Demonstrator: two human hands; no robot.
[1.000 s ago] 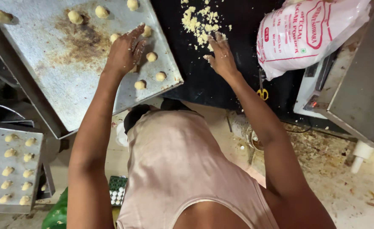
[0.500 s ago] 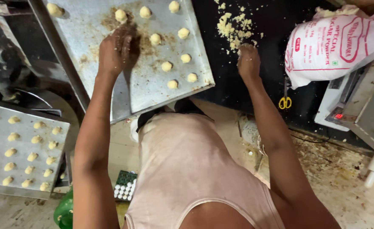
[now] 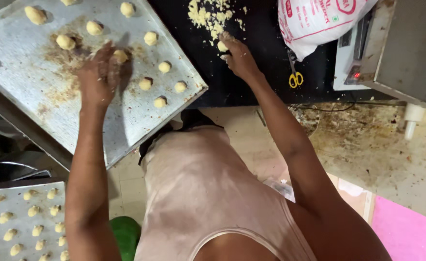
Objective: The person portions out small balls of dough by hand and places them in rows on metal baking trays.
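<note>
I see a dull, scuffed metal baking tray (image 3: pixel 44 121) smeared with crumbs, soft matt dough balls (image 3: pixel 150 38) on it, a dark smooth worktop (image 3: pixel 251 87), a glossy woven plastic sack (image 3: pixel 319 24), and yellow plastic-handled scissors (image 3: pixel 295 77).

White printed sack (image 3: pixel 319 21) at top right on black counter (image 3: pixel 266 72), yellow-handled scissors (image 3: pixel 295 77) just below; grey machine (image 3: pixel 392 48) beside; second tray of dough balls (image 3: pixel 19 222) lower left; pink mat (image 3: pixel 406 232) on dirty floor (image 3: pixel 367 145)
</note>
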